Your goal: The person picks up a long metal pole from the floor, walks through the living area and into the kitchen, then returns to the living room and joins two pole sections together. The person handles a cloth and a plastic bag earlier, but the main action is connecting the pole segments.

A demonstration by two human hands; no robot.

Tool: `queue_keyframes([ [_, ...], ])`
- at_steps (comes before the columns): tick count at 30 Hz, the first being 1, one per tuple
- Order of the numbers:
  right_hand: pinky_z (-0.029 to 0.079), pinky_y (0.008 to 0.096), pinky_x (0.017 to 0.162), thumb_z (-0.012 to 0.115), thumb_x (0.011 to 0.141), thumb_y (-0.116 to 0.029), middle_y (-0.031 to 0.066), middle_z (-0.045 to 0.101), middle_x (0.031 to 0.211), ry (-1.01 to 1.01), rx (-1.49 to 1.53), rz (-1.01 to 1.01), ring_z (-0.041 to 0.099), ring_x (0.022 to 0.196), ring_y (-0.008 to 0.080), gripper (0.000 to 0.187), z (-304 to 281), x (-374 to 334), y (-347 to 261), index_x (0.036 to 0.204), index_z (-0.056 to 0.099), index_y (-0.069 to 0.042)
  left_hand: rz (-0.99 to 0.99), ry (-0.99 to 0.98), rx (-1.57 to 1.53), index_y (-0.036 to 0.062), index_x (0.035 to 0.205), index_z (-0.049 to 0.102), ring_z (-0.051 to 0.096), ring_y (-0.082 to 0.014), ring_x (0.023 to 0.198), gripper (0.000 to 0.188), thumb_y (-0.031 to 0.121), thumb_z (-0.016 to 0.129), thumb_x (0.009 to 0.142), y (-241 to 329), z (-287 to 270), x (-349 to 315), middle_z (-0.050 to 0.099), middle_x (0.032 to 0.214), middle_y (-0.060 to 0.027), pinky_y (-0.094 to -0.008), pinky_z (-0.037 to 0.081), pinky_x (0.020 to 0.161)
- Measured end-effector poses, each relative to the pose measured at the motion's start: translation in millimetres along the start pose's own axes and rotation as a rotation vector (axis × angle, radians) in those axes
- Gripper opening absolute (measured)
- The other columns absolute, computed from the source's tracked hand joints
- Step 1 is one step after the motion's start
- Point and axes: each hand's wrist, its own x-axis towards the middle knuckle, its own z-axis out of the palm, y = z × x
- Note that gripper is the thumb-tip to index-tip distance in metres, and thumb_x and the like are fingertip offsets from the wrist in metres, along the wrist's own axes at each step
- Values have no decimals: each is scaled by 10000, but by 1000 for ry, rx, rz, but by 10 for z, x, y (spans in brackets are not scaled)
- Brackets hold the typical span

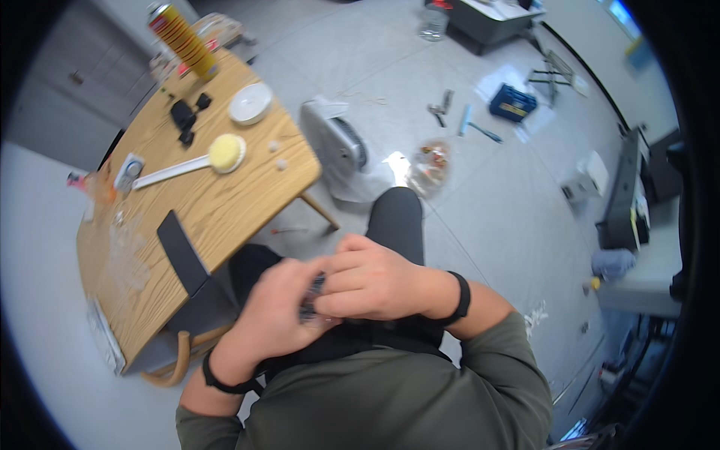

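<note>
Over my lap my left hand (274, 307) and my right hand (371, 279) meet, their fingers curled around a small dark, shiny thing (311, 297). Fingers cover most of it and motion blurs it, so its kind cannot be made out. The fingers of my right hand bend over its right side, while my left hand closes round its left side. A black band circles each wrist. Nearest to my left hand, a dark flat panel (182, 252) stands at the edge of the wooden table (247, 202).
On the table are a white-handled brush (226, 154) with a round yellow head, a white dish (250, 103), black pieces (182, 115) and a tall yellow can (184, 45). The floor holds a blue case (513, 103), a clear bag (430, 166) and a plastic-wrapped appliance (334, 142).
</note>
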Motion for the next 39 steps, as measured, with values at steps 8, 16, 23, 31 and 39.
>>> queue_keyframes([
  [8,372,333,681,711,776,-351,26,555,784,-160,250,315,513,736,226,323,-110,-63,734,935,603,-91,-20,-252,-216,48,1065,578,536,-331,793,238,72,565,829,-628,82,414,600,902,-116,-405,435,720],
  [16,416,299,652,732,778,-227,23,554,749,-177,615,724,534,712,172,282,-517,285,1311,977,626,-58,-198,-149,-305,49,1200,561,567,-300,865,362,76,582,839,-663,-489,693,634,997,-129,-381,450,794],
  [23,406,234,599,707,819,-220,-11,536,699,-367,745,1051,494,648,79,258,-735,792,1231,982,623,-39,-334,-22,-456,59,1257,528,569,-323,939,386,92,554,874,-488,-1038,607,620,1047,-153,-382,451,843],
  [31,421,230,628,680,855,-219,-19,572,730,-637,834,1135,512,683,64,241,-981,1480,1158,1004,617,-39,-615,384,-556,53,1262,515,622,-234,733,370,94,504,895,-109,-1600,389,649,918,-129,-313,493,712],
  [39,431,243,643,659,871,-231,-5,585,732,-727,700,1028,529,685,78,234,-1782,1348,1378,976,605,-28,-799,680,-279,21,1233,527,637,-212,738,346,120,500,902,229,-1451,693,664,898,-139,-323,501,708],
])
